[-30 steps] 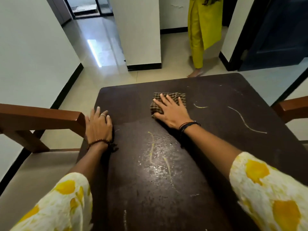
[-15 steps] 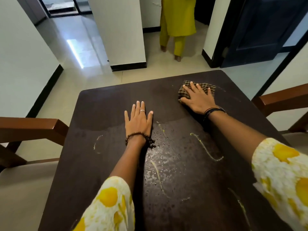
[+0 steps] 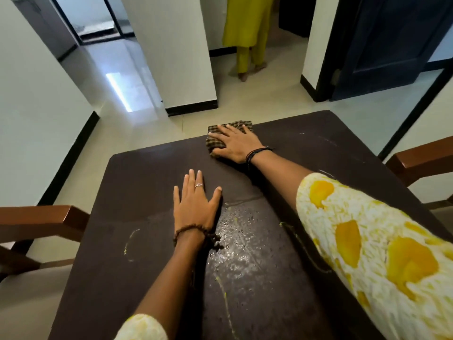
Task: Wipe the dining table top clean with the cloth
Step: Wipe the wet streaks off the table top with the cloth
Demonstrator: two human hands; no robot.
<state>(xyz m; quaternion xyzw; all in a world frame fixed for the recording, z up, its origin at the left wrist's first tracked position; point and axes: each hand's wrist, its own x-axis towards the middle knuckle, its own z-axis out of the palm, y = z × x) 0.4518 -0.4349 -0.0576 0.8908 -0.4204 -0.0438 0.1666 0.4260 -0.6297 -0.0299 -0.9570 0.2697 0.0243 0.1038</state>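
Observation:
The dark brown dining table top (image 3: 137, 192) fills the lower view, with yellowish streaks and wet droplets near its middle. A folded brown checked cloth (image 3: 218, 139) lies at the table's far edge. My right hand (image 3: 239, 144) presses flat on the cloth, fingers spread over it. My left hand (image 3: 196, 204) rests flat on the table nearer to me, fingers apart, holding nothing, just left of the wet patch.
Wooden chair backs stand at the left (image 3: 41, 222) and right (image 3: 421, 160) sides of the table. A person in yellow clothes (image 3: 247, 33) stands on the tiled floor beyond. A white pillar (image 3: 176, 52) and a dark blue door (image 3: 387, 42) lie further back.
My right hand has slid the cloth along the far edge, first rightward toward the corner, then back left. My left hand moved from the table's left edge to the middle.

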